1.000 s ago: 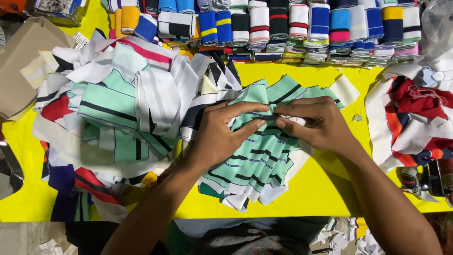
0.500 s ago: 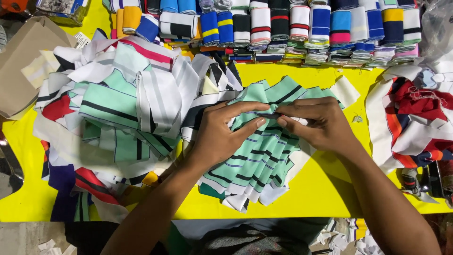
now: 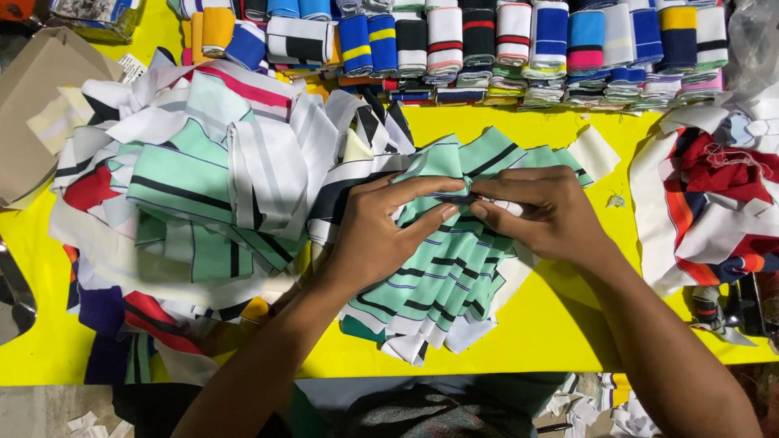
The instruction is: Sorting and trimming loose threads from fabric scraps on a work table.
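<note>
Together | left hand (image 3: 377,235) and right hand (image 3: 548,215) pinched, fingertips clamped on mint-green striped knit collar strips (image 3: 438,284) | yellow table (image 3: 568,324).

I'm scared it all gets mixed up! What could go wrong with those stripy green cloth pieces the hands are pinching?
The fanned green striped strips might slide apart, since the left hand and right hand pinch only their top. The tall loose pile touching them could spill over and mix in. The lowest strips reach the yellow table edge and might drop off.

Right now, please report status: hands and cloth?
Left hand and right hand both pinch the mint green striped knit strips. Jumbled fabric pile alongside.
</note>
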